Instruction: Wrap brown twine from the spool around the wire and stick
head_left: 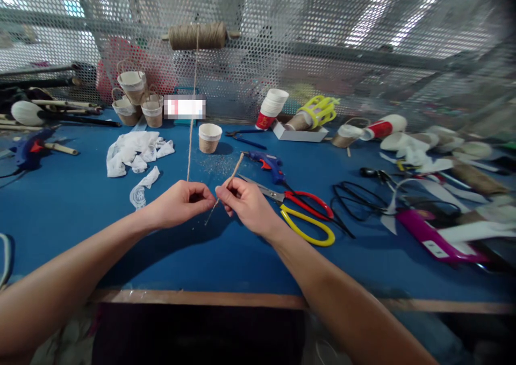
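Jute twine (191, 139) hangs from a spool (197, 36) and runs down to my left hand (183, 204), whose thumb and fingers are pinched on it. Close beside it, my right hand (245, 201) grips a thin brown twine-wrapped stick (237, 166), tilted with its upper end away from me. A fine wire-like end (208, 218) pokes out below, between both hands. Beyond the hands stands a small twine-wrapped cup (210, 139) with a white lace rim. A blue glue gun (268, 163) lies just past my right hand, and scissors (306, 209) with red and yellow handles lie right of it.
White lace (133, 150) lies to the left. Handled cups (137, 99) stand behind it. A second glue gun (32, 150) sits far left. Pliers (245, 138), stacked paper cups (271, 109), black cable (355, 198) and a magenta object (439, 236) occupy the right. Perforated metal (282, 53) closes off the back.
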Motion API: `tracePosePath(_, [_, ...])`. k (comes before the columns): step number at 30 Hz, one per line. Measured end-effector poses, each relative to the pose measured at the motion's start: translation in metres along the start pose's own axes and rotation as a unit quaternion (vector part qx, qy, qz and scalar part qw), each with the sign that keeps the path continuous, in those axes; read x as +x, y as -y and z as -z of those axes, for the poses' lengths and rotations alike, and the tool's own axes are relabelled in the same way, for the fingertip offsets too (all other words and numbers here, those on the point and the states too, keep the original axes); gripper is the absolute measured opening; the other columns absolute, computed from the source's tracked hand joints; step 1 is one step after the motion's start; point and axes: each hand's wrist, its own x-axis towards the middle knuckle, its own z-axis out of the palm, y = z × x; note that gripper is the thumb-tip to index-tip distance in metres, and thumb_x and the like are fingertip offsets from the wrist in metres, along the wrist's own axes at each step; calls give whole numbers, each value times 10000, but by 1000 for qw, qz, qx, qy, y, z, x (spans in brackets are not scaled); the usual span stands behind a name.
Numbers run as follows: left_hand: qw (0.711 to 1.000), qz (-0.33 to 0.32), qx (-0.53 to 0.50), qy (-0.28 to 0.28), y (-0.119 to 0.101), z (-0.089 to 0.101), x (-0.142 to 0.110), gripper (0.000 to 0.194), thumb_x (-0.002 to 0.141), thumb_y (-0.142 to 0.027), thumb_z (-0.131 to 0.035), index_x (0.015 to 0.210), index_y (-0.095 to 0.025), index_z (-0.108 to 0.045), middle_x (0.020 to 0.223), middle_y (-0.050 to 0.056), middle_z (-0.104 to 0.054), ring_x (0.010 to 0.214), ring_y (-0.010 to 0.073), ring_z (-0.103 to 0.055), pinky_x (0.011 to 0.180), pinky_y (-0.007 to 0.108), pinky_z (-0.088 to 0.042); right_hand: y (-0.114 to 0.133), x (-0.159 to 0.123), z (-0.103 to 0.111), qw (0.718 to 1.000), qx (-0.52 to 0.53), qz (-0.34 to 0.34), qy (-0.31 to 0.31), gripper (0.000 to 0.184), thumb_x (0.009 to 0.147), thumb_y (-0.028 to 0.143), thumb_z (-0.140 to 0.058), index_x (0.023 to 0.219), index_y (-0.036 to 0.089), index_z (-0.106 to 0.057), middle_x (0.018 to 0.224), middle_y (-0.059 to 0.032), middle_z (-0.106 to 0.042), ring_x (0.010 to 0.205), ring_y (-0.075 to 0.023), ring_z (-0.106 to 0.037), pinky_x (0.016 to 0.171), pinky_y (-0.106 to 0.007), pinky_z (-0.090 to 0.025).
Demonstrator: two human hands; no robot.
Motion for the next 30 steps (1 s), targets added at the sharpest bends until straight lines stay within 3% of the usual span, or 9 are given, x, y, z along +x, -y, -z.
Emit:
tracePosePath(11, [1000, 3, 5, -13, -4, -4, -2, 200, 767, -301, -483, 670, -127, -508, 586, -38, -443, 530, 62, -353, 497, 203, -284, 1, -1, 0, 999, -45, -6, -24, 298, 750, 431, -540, 651, 158, -470, 486, 45, -460, 418, -64, -427, 415, -207, -354])
tracePosePath(20, [996, 40, -80, -21, -4, -8, -2, 222, 740, -327, -514, 632, -134, -488, 557, -53, -389, 512, 57, -309, 484, 204, -246, 1, -1, -2, 999, -9, -9, -29, 295, 746, 423, -551, 645, 158, -474, 462, 53, -458, 398, -59, -423, 405, -201, -349])
tracePosePath(30, [994, 21, -102, -27, -4, -11, -1, 201, 741, -309, -512, 643, -140, -464, 558, -55, -361, 522, 60, -287, 482, 206, -227, 0, -1, -4, 999, 12, 7, -37, 289, 723, 408, -585, 634, 155, -476, 473, 58, -451, 407, -55, -425, 407, -198, -344])
